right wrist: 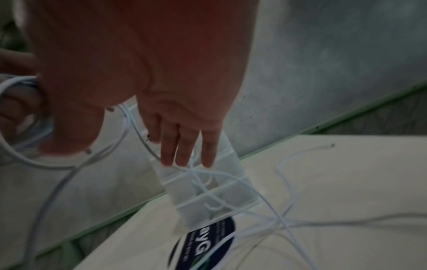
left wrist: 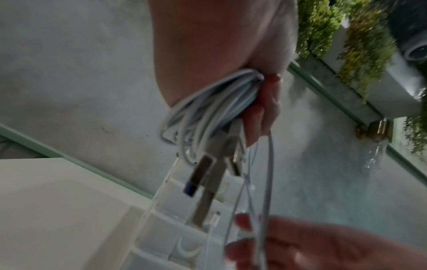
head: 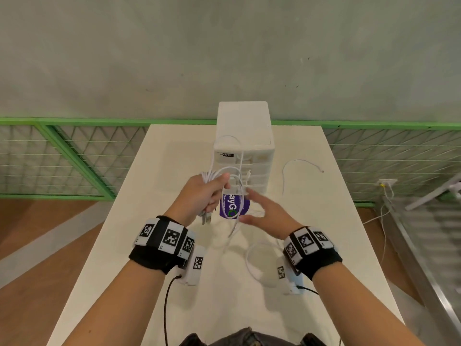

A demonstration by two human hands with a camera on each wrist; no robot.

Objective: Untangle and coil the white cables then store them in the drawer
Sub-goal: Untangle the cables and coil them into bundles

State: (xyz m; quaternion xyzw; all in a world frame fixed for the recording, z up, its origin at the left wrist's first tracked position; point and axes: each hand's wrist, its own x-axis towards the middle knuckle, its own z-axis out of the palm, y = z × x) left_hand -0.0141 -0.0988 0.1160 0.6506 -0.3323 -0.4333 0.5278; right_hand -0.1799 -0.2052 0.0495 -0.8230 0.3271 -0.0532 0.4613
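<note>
The left hand (head: 202, 193) grips a bundle of coiled white cables (left wrist: 208, 113) above the table (head: 139, 245), its loose strands (head: 235, 216) trailing down just left of the right hand (head: 267, 211), whose fingers are straight and spread, holding nothing.

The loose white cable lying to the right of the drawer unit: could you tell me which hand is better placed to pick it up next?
Probably the right hand: it is open and nearer the loose cable, while the left hand grips the cable bundle.
</note>
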